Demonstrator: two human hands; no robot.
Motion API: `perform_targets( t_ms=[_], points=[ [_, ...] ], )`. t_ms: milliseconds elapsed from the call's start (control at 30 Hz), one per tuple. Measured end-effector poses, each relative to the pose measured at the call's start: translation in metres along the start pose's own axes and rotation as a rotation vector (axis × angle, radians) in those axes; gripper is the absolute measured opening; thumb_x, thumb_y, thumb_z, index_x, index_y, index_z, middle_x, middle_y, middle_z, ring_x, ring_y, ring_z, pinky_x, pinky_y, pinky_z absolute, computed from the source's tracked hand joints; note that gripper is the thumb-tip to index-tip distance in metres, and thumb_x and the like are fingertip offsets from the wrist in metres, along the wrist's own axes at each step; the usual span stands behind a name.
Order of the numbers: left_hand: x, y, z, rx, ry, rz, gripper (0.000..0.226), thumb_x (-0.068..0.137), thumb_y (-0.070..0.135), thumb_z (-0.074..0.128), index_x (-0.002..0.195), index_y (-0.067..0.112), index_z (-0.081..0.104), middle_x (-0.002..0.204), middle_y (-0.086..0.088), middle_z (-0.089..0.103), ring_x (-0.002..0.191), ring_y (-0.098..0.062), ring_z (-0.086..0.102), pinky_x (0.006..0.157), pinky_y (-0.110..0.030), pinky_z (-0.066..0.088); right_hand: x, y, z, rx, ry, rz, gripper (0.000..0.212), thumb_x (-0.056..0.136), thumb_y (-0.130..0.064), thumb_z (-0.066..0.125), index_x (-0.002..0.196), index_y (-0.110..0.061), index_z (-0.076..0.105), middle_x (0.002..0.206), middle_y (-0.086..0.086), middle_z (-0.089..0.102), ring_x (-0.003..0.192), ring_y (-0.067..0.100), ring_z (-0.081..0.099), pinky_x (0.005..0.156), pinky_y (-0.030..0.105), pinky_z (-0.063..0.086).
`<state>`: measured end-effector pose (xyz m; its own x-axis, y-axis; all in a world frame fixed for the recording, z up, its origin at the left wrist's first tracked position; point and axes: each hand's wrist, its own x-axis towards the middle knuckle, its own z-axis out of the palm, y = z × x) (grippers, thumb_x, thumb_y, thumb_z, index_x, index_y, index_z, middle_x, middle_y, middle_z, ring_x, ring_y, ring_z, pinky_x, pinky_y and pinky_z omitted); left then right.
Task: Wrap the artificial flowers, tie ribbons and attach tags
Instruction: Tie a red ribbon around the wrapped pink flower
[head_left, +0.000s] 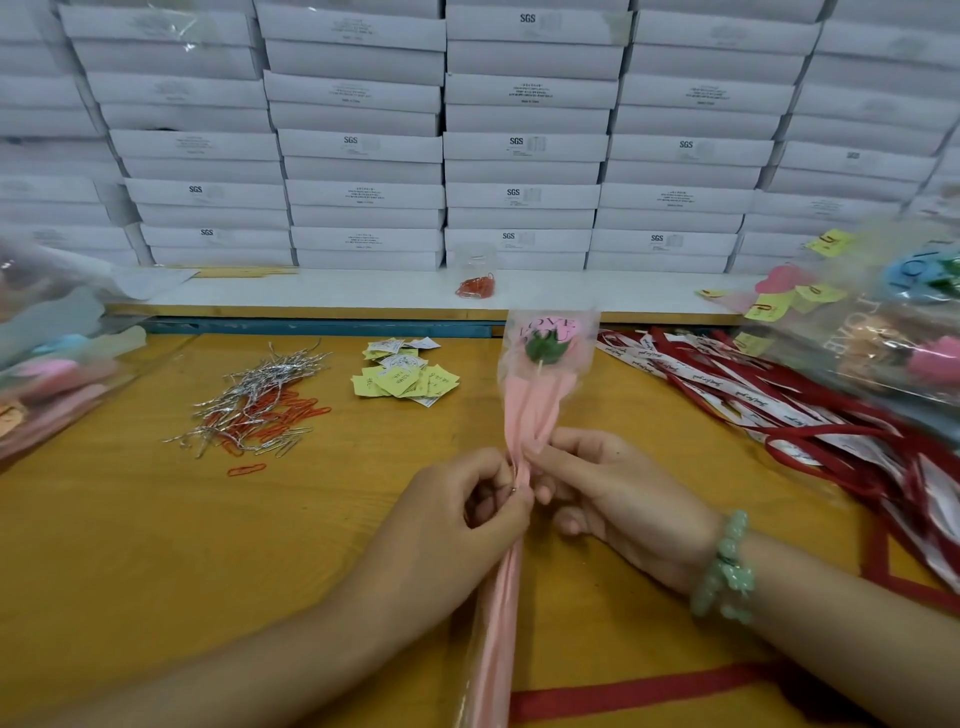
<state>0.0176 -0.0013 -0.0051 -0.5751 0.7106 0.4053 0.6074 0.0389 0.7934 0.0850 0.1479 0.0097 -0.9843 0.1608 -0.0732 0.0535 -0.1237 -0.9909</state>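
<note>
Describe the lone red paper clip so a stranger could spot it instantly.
On the yellow wooden table, find the tangled pile of silver twist ties and red clips on its left half. Just nearer the person lies one red paper clip, flat and alone, unlike the heaped ones.

Stacked white boxes (519, 156) behind the yellow tabletop (130, 545)
Some boxes read SGS. A white ledge (363, 291) runs along the tabletop's far edge; red tape (649, 688) marks its near right part.

Bare forearms, green beaded bracelet (724, 569), right wrist
</note>
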Motion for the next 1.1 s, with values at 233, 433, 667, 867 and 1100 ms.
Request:
perform_targets(
  t_ms=[233, 433, 667, 867, 1100],
  points=[
    [0.006, -0.001, -0.003, -0.214, 0.048, -0.228, 0.032, 0.097, 0.021, 0.048, 0.066, 0.018, 0.055, 0.055, 0.006, 0.047, 0.041, 0.000, 0.041, 0.044, -0.013, 0.034, 0.004, 0.003, -0.004, 0.063, -0.046, -0.018, 0.030, 0.081, -0.025, 0.062, 0.101, -0.003, 0.065, 0.066, -0.003, 0.064, 0.055, 0.003, 0.055, 0.044, 0.013, 0.042],
    [0.008, -0.004, -0.004, -0.482, -0.041, -0.266, 0.040, 0.073, 0.035, 0.069, 0.090, 0.005, 0.047, 0.070, -0.005, 0.070, 0.063, -0.019, 0.066, 0.052, -0.024, 0.048, 0.004, 0.004, -0.005, 0.040, -0.019, -0.076, 0.040, 0.076, -0.020, 0.066, 0.113, -0.005, 0.059, 0.067, 0.001, 0.057, 0.055, 0.006, 0.052, 0.040, 0.014, 0.038],
    [0.009, -0.004, -0.014, -0.601, -0.331, -0.280, 0.052, 0.069, 0.024, 0.079, 0.102, 0.012, 0.040, 0.094, -0.016, 0.074, 0.082, -0.027, 0.071, 0.071, -0.031, 0.057, 0.009, -0.008, -0.020, -0.090, 0.105, -0.097, 0.040, 0.073, -0.028, 0.069, 0.110, -0.012, 0.064, 0.072, -0.007, 0.060, 0.057, 0.001, 0.049, 0.044, 0.014, 0.034],
    [0.011, -0.005, -0.015, -0.581, -0.305, -0.283, 0.041, 0.075, 0.008, 0.079, 0.095, 0.008, 0.043, 0.088, -0.013, 0.072, 0.069, -0.020, 0.069, 0.063, -0.023, 0.054, 0.005, -0.035, -0.042, -0.771, 0.187, -0.035, 0.054, 0.081, -0.066, 0.035, 0.091, -0.021, 0.063, 0.076, -0.004, 0.068, 0.059, 0.008, 0.057, 0.052, 0.021, 0.042],
    [0.011, -0.006, -0.014, -0.560, -0.288, -0.286, 0.039, 0.072, 0.012, 0.078, 0.093, 0.009, 0.045, 0.089, -0.013, 0.072, 0.072, -0.022, 0.069, 0.064, -0.025, 0.054, 0.004, -0.042, -0.106, -2.116, 0.654, 0.274, 0.027, 0.098, -0.027, 0.046, 0.123, -0.017, 0.049, 0.118, 0.000, 0.059, 0.108, 0.021, 0.058, 0.065, 0.030, 0.040]
  ],
)
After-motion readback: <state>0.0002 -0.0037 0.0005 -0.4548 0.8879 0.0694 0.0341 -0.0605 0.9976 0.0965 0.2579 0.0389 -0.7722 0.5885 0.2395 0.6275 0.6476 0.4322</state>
